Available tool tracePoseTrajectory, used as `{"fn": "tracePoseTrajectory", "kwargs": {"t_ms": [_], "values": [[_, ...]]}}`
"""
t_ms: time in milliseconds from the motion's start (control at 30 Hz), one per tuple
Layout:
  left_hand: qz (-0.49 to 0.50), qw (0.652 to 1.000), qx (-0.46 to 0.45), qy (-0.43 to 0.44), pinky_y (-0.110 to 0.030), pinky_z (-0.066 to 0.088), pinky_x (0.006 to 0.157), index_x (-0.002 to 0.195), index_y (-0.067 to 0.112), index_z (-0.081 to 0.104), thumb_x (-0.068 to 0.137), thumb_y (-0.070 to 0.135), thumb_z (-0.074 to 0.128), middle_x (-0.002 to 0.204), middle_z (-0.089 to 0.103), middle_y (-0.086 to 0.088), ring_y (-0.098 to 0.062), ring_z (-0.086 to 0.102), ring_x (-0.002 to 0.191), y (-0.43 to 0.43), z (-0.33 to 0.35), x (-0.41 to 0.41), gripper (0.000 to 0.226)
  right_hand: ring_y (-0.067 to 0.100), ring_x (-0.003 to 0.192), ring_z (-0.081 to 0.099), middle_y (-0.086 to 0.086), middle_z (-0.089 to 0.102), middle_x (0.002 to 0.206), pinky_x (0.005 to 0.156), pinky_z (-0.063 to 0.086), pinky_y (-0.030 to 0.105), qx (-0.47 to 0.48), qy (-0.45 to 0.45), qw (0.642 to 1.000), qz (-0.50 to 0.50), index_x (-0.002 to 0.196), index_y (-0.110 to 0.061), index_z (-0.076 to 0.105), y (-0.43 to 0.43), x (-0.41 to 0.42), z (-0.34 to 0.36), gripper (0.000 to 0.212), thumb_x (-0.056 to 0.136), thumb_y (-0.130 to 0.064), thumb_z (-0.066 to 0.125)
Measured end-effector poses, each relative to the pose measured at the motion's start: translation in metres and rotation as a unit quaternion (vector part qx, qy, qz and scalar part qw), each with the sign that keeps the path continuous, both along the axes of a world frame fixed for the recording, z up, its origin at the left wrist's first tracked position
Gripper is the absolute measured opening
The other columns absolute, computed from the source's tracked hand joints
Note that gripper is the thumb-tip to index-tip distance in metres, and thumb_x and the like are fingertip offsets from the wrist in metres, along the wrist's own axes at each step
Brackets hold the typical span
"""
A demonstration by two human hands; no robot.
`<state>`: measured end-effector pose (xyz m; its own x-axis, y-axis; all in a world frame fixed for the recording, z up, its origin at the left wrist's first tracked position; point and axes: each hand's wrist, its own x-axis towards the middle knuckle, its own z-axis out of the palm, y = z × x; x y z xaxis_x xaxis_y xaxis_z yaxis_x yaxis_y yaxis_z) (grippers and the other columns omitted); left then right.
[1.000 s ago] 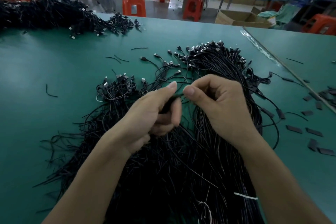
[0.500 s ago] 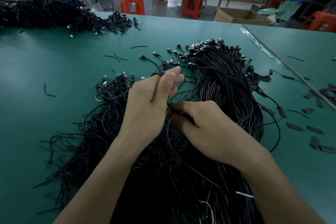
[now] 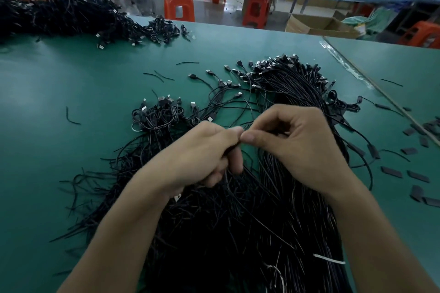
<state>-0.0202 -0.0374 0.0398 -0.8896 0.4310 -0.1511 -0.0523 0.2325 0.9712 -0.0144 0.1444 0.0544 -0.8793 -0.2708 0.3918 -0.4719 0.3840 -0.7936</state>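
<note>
A big heap of thin black USB cables (image 3: 285,93) lies across the green table (image 3: 71,83), plugs pointing away from me. My left hand (image 3: 202,157) and my right hand (image 3: 295,143) meet above the heap, thumb tips nearly touching. Each pinches a thin black cable between thumb and curled fingers; the piece between them is mostly hidden. A smaller bunch of coiled cables (image 3: 159,116) lies just left of my left hand.
A second large cable pile (image 3: 59,16) fills the far left of the table. Small flat black pieces (image 3: 415,176) are scattered at the right, beside a table seam (image 3: 385,95). Short wire offcuts (image 3: 71,116) lie loose. Orange stools (image 3: 178,6) and a cardboard box (image 3: 319,26) stand beyond.
Half a second ago my left hand was raised with a cable end and my right hand was low in the heap. Both have come back together at the middle, pinching the cable.
</note>
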Motion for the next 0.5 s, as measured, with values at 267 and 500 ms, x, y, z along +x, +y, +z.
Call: {"fn": "tracePoseTrajectory", "kwargs": {"t_ms": [267, 500], "values": [[-0.004, 0.877, 0.474, -0.079, -0.014, 0.048, 0.048, 0.076, 0.015, 0.075, 0.096, 0.036, 0.047, 0.058, 0.06, 0.008, -0.005, 0.06, 0.05, 0.002, 0.008, -0.001, 0.04, 0.007, 0.048, 0.045, -0.007, 0.055, 0.057, 0.046, 0.037, 0.025, 0.027, -0.066, 0.997, -0.027, 0.076, -0.04, 0.062, -0.017, -0.002, -0.02, 0.024, 0.097, -0.04, 0.05], [0.25, 0.902, 0.277, 0.218, -0.022, 0.057, 0.077, 0.103, 0.014, 0.071, 0.104, 0.024, 0.047, 0.092, 0.077, -0.001, -0.016, 0.074, 0.091, 0.008, -0.006, -0.007, 0.026, 0.0, 0.048, 0.05, -0.026, 0.055, 0.059, 0.047, 0.031, 0.019, 0.22, -0.122, 0.967, 0.027, 0.105, -0.036, 0.066, -0.017, 0.017, -0.024, 0.021, 0.102, -0.043, 0.046]]}}
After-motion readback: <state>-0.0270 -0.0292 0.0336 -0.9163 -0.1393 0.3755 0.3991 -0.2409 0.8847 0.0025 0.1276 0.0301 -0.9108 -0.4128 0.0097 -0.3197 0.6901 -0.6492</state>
